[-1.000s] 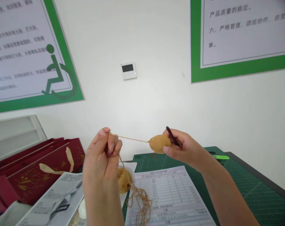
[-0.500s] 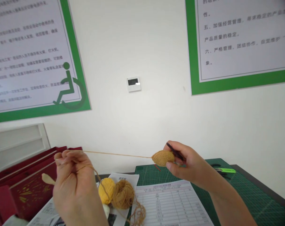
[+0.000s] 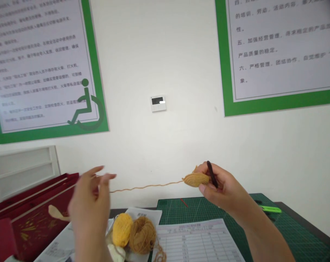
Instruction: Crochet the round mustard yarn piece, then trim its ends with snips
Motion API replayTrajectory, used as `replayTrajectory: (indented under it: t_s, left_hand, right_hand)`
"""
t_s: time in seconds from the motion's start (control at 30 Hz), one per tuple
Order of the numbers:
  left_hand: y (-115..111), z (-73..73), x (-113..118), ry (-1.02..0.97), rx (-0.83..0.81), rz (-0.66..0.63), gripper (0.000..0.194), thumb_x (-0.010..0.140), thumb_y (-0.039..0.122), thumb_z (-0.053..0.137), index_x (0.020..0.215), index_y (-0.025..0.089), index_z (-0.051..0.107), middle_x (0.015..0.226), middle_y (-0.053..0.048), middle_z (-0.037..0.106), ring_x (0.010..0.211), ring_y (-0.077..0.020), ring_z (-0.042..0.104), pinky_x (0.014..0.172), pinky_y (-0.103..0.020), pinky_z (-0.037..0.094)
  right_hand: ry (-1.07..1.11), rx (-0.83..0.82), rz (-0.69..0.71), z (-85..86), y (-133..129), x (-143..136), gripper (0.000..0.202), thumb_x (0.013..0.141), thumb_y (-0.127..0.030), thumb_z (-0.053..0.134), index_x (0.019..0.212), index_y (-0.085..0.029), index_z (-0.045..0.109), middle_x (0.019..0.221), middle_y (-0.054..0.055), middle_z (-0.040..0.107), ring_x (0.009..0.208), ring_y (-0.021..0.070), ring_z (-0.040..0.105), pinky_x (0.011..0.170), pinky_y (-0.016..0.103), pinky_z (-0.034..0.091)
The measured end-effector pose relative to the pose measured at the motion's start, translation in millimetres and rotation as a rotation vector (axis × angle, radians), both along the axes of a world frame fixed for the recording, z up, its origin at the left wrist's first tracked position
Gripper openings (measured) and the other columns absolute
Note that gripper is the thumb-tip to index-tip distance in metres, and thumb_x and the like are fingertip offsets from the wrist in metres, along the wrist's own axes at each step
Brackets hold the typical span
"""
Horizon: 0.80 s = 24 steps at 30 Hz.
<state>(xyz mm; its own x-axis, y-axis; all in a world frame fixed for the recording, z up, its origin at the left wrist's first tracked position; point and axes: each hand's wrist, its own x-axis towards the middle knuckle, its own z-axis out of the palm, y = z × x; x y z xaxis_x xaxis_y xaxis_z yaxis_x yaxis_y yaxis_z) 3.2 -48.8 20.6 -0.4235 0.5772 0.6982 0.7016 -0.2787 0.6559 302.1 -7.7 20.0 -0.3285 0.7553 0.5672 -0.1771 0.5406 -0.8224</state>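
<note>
My right hand is closed on a small tan crocheted piece, and a dark hook handle stands up between its fingers. A strand of tan yarn runs left from the piece to my left hand. The left hand is raised, thumb and forefinger apart; the strand passes behind or into it, its other fingers partly hidden. Below lie a yellow yarn ball and a brown yarn ball, with loose tan yarn beside them.
Printed sheets lie on a green cutting mat, with a bright green cutter at its right. Dark red bags stand at the left. A white wall with posters and a thermostat rises behind.
My left hand has turned and its thumb and forefinger have come apart. The strand has gone from taut to slightly wavy. In my right hand the hook handle is more upright. The view has shifted slightly.
</note>
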Motion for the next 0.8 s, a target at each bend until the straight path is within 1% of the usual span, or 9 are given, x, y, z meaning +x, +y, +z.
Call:
replayTrajectory:
  t_s: [0.1, 0.13, 0.27, 0.33, 0.4, 0.47, 0.5, 0.63, 0.8]
  left_hand:
    - [2.7, 9.5, 24.9, 0.057, -0.183, -0.220, 0.013, 0.074, 0.035, 0.077, 0.080, 0.023, 0.073, 0.056, -0.002, 0.071, 0.062, -0.0291, 0.069, 0.067, -0.040, 0.050]
    - [2.3, 11.4, 35.9, 0.071, -0.206, -0.301, 0.012, 0.074, 0.034, 0.078, 0.074, 0.023, 0.074, 0.067, -0.005, 0.076, 0.070, -0.0296, 0.071, 0.073, -0.041, 0.051]
    - [-6.7, 13.3, 80.1, 0.001, -0.130, -0.564, 0.036, 0.093, 0.046, 0.057, 0.121, 0.026, 0.066, 0.101, -0.007, 0.077, 0.100, -0.0255, 0.071, 0.091, -0.040, 0.052]
    - [-11.7, 11.7, 94.9, -0.029, -0.143, -0.760, 0.046, 0.083, 0.050, 0.070, 0.123, 0.027, 0.064, 0.103, -0.005, 0.076, 0.094, -0.0240, 0.071, 0.084, -0.036, 0.055]
    - [-14.5, 9.9, 101.5, -0.216, -0.220, -0.971, 0.046, 0.076, 0.036, 0.082, 0.119, 0.024, 0.066, 0.089, -0.004, 0.075, 0.083, -0.0211, 0.069, 0.076, -0.032, 0.054]
    - [-15.6, 9.2, 100.3, -0.234, -0.229, -0.949, 0.033, 0.086, 0.033, 0.073, 0.116, 0.022, 0.067, 0.060, 0.002, 0.065, 0.052, -0.0119, 0.055, 0.053, -0.023, 0.043]
    - [-15.8, 9.5, 97.6, -0.234, -0.218, -0.919, 0.027, 0.090, 0.033, 0.070, 0.113, 0.021, 0.070, 0.054, 0.004, 0.060, 0.048, -0.0096, 0.049, 0.049, -0.021, 0.036]
    - [-17.4, 12.5, 84.5, -0.224, -0.151, -0.837, 0.015, 0.092, 0.031, 0.069, 0.092, 0.020, 0.078, 0.053, 0.005, 0.053, 0.051, -0.0073, 0.044, 0.051, -0.021, 0.031]
    - [-18.3, 14.3, 88.1, -0.271, -0.128, -0.826, 0.015, 0.092, 0.032, 0.067, 0.093, 0.021, 0.078, 0.053, 0.005, 0.056, 0.051, -0.0089, 0.047, 0.052, -0.022, 0.033]
  right_hand:
    - [0.086, -0.067, 0.057, -1.0, -3.7, -3.0, 0.019, 0.079, -0.032, 0.072, 0.089, -0.022, 0.061, 0.085, 0.002, 0.055, 0.072, 0.0149, 0.045, 0.057, 0.027, 0.032]
    - [0.098, -0.074, 0.067, -2.0, -4.2, -4.5, 0.019, 0.080, -0.034, 0.073, 0.090, -0.022, 0.062, 0.085, 0.002, 0.056, 0.073, 0.0154, 0.047, 0.057, 0.027, 0.032]
    - [0.136, -0.052, 0.108, -7.3, -3.6, -13.0, 0.023, 0.080, -0.040, 0.075, 0.089, -0.021, 0.063, 0.083, 0.002, 0.058, 0.075, 0.0161, 0.049, 0.060, 0.027, 0.033]
    - [0.167, -0.050, 0.140, -8.8, -4.4, -17.9, 0.025, 0.081, -0.041, 0.075, 0.090, -0.021, 0.062, 0.081, 0.001, 0.059, 0.075, 0.0160, 0.050, 0.062, 0.028, 0.036]
    - [0.212, -0.083, 0.158, -8.4, -6.8, -22.3, 0.025, 0.081, -0.041, 0.075, 0.090, -0.021, 0.061, 0.080, 0.000, 0.059, 0.073, 0.0147, 0.049, 0.064, 0.027, 0.037]
    - [0.257, -0.162, 0.159, -6.8, -10.0, -25.7, 0.024, 0.082, -0.039, 0.074, 0.089, -0.020, 0.061, 0.077, -0.001, 0.056, 0.069, 0.0119, 0.044, 0.062, 0.025, 0.034]
    - [0.275, -0.210, 0.156, -5.8, -11.4, -27.1, 0.024, 0.083, -0.038, 0.074, 0.089, -0.019, 0.060, 0.075, -0.003, 0.053, 0.065, 0.0103, 0.039, 0.059, 0.024, 0.031]
    - [0.338, -0.345, 0.165, -4.0, -13.7, -32.8, 0.025, 0.085, -0.037, 0.072, 0.093, -0.017, 0.060, 0.071, -0.006, 0.039, 0.059, 0.0089, 0.023, 0.052, 0.023, 0.022]
    - [0.444, -0.420, 0.238, -5.9, -15.0, -39.1, 0.020, 0.087, -0.032, 0.071, 0.088, -0.016, 0.060, 0.075, -0.004, 0.037, 0.062, 0.0089, 0.024, 0.052, 0.019, 0.027]
